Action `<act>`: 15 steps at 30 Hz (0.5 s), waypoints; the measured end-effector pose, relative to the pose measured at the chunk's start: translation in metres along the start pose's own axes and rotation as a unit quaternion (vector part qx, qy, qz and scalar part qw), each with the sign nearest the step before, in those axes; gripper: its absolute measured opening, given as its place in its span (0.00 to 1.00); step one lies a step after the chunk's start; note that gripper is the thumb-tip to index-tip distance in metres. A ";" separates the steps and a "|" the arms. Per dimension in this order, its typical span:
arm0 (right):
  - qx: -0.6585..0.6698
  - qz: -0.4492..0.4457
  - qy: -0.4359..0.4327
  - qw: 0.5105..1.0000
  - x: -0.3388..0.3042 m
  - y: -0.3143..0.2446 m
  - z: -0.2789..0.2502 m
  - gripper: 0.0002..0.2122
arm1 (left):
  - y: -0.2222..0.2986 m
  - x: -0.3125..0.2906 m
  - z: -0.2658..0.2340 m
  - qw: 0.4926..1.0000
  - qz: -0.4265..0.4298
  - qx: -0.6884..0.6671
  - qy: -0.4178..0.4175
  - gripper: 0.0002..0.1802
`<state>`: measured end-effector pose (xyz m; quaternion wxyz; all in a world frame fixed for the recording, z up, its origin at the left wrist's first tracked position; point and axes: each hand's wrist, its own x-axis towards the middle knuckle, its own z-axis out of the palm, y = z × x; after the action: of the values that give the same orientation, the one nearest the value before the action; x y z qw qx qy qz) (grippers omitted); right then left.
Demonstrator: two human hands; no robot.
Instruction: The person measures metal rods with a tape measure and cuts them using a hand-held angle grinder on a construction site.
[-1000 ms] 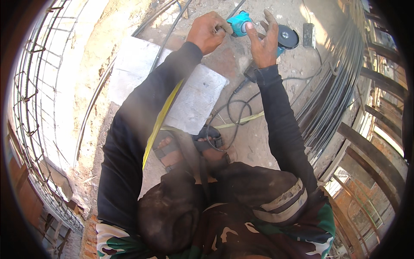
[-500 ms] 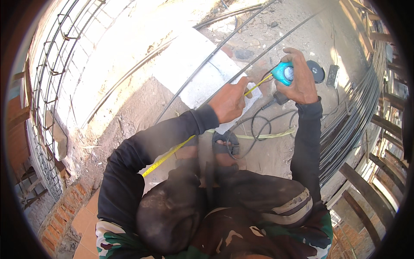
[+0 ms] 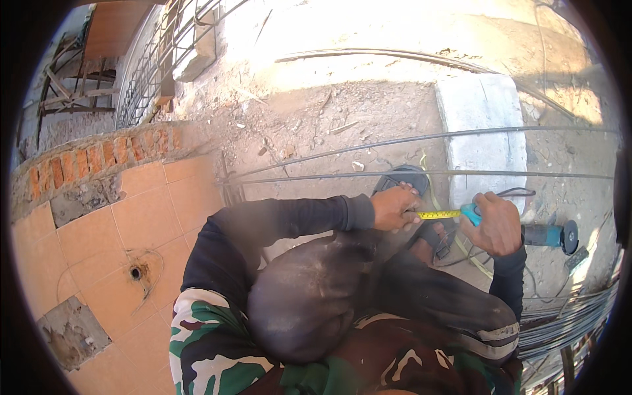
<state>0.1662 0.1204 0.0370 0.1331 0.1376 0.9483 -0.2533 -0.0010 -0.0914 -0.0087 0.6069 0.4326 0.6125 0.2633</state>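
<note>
Evidently, a tape measure (image 3: 469, 212) with a turquoise case is held in front of the body, right of the scene's middle; its case is grasped by the right hand (image 3: 494, 225), whose grip is wrapped over it; the yellow blade (image 3: 439, 214) is pinched by the left hand (image 3: 396, 207), with that grip closed on the visible left end; whether the blade's tip is covered by the fingers cannot be told. The case is presumably steadied on one side so that the blade can be drawn straight between the hands; two steel rods (image 3: 355, 176) are laid across a pale block (image 3: 484, 105) on the far side, by which they are probably lifted off the dirt; an angle grinder (image 3: 545, 235) is set down just beside the right wrist, apparently within easy reach.

Bare, rubble-strewn ground (image 3: 316, 118) is noted beneath and beyond; on the left, orange floor tiles (image 3: 141, 214) are bordered by a broken brick edge (image 3: 82, 163); a rebar cage (image 3: 155, 79) is seen at far left, and bundled rods (image 3: 571, 322) at near right.
</note>
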 end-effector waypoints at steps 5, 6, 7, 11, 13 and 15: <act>0.067 -0.091 -0.078 0.991 0.018 -0.036 0.044 0.19 | -0.009 -0.011 0.009 0.996 -0.074 0.047 -0.028 0.09; 0.075 -0.098 -0.081 0.989 0.020 -0.040 0.051 0.20 | -0.015 -0.014 0.013 0.994 -0.056 0.088 0.007 0.10; 0.084 -0.109 -0.072 0.988 0.023 -0.045 0.055 0.21 | -0.020 -0.017 0.018 0.990 -0.038 0.131 0.039 0.11; 0.111 -0.112 -0.039 0.987 0.029 -0.061 0.061 0.25 | -0.021 -0.021 0.018 0.980 -0.050 0.171 0.087 0.13; 0.123 -0.093 -0.017 0.988 0.030 -0.064 0.059 0.26 | -0.017 -0.020 0.008 0.975 -0.044 0.203 0.080 0.14; 0.130 -0.063 0.002 0.990 0.027 -0.058 0.058 0.26 | -0.003 -0.014 0.002 0.971 -0.049 0.226 0.065 0.14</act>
<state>0.1332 0.0471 0.0055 0.0966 0.0945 0.9142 -0.3820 -0.0013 -0.1057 -0.0045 0.4647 0.5101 0.7146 0.1152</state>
